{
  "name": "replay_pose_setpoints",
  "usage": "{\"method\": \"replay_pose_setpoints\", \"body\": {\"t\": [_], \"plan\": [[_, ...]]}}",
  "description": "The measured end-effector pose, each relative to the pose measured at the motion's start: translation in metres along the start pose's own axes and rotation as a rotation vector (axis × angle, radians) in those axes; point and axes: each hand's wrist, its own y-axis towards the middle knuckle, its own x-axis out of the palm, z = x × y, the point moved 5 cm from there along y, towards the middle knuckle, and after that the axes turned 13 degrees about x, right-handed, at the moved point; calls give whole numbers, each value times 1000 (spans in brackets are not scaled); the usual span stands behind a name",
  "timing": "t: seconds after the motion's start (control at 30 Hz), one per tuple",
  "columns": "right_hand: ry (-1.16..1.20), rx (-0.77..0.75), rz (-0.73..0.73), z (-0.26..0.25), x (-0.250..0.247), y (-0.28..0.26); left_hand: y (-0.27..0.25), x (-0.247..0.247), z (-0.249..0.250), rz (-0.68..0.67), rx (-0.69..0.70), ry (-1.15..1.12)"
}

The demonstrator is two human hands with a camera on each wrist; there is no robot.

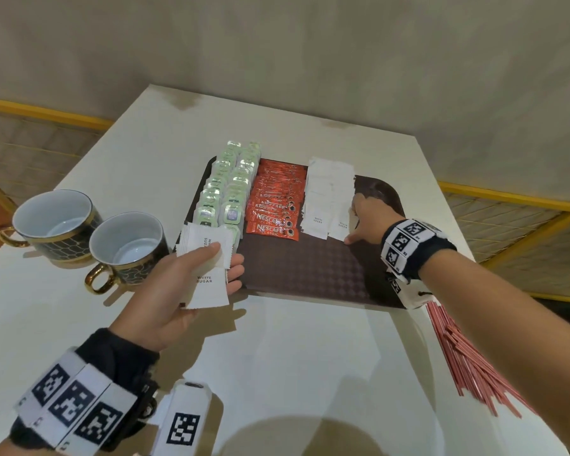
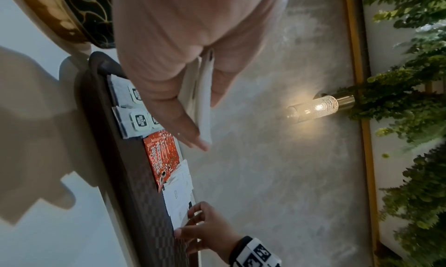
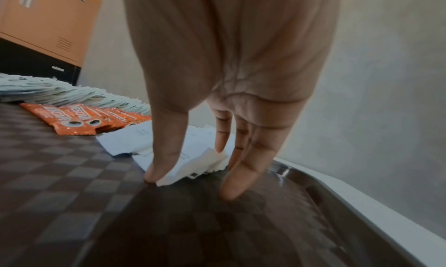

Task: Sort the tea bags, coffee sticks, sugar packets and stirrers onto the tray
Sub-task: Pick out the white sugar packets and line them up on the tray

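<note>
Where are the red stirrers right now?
In the head view the stirrers lie in a loose pile on the table's right edge, off the tray, just under the person's right forearm.

tray [image 1: 310, 271]: brown checkered | coffee sticks [image 1: 273, 205]: red; sugar packets [image 1: 326, 192]: white | stirrers [image 1: 468, 360]: red | cups [image 1: 125, 248]: black, gold-patterned

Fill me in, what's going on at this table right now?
A person is sorting drink supplies onto a dark brown checkered tray. Pale green tea bags, red Nescafe coffee sticks and white sugar packets already lie in rows. The right hand touches the sugar row; the left hand holds more white sugar packets. Thin red stirrers remain on the white table.
</note>
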Motion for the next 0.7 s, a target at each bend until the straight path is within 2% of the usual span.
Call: {"method": "replay_pose_setpoints", "body": {"t": [0.2,0.37,0.43,0.5,0.57,0.63,0.7], "plan": [[83,-9,28,0,-7,0,2,11,-4,-59,-127,-155],[398,-90,104,-7,-24,-41,2,32,-7,-223,-102,-48],[610,-162,20,-20,-27,-73,1,41,-10,-273,-101,-7],[825,-238,-124,-37,-26,-105,-2,48,-14,-299,-105,32],[941,-311,-223,-51,-21,-129,-4,53,-18,-315,-101,67],[1002,-361,-256,-58,-16,-142,-6,57,-22,-328,-101,87],[1032,-355,-229,-56,-14,-146,-7,57,-25,-318,-138,63]]}}
